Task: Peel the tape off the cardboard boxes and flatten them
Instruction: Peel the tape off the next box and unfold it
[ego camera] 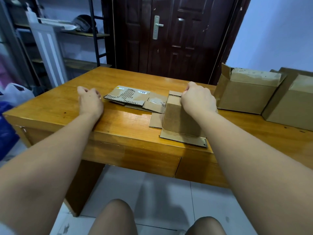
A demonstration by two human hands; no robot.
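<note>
Small box (180,118) at table (55,106) near edge, flaps splayed, pinned by right hand (197,99) clenched on its top rim, seemingly to collapse it; left hand (90,100) loosely curled, empty, by flattened pile (135,99); two boxes (245,92) waiting far right

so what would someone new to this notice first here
Two bare forearms reach over a wooden table; the right hand is curled on top of a small upright cardboard box with its flaps splayed flat. Just left of it lies a stack of flattened boxes, with the left hand loosely closed beside it. Two larger boxes wait at the far right.
</note>
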